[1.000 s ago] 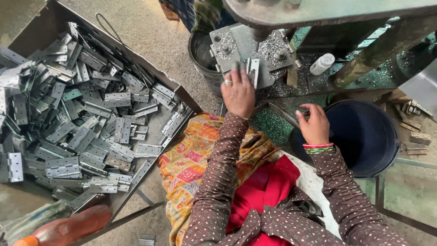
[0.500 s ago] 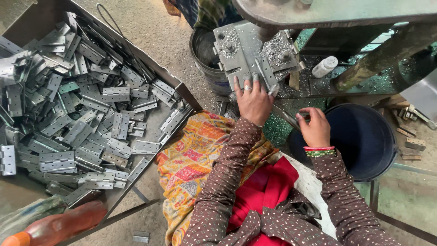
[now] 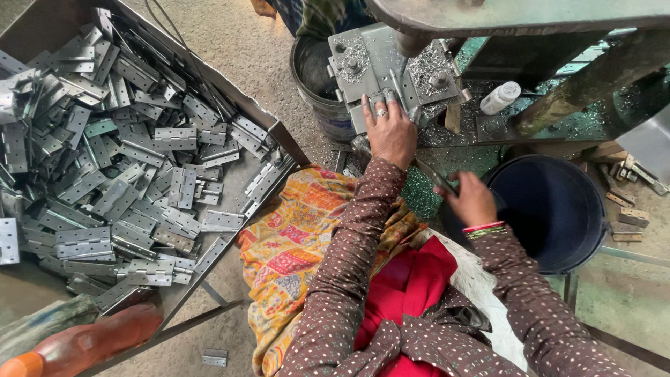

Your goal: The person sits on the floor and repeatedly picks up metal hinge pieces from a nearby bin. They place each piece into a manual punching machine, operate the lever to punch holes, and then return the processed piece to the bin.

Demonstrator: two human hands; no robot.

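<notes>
Compared with half a second ago, we see the left hand further forward, fingers flat and spread over a hinge piece on the steel fixture plate; the hinge is mostly hidden, so its long axis cannot be told. The right hand has shifted left and is closed around a thin metal rod (long axis running up-left toward the fixture). The large tray at left holds a heap of flat grey hinges. The dark blue bucket beside the right hand shows no visible contents. A grey pail stands behind the fixture, contents unclear.
</notes>
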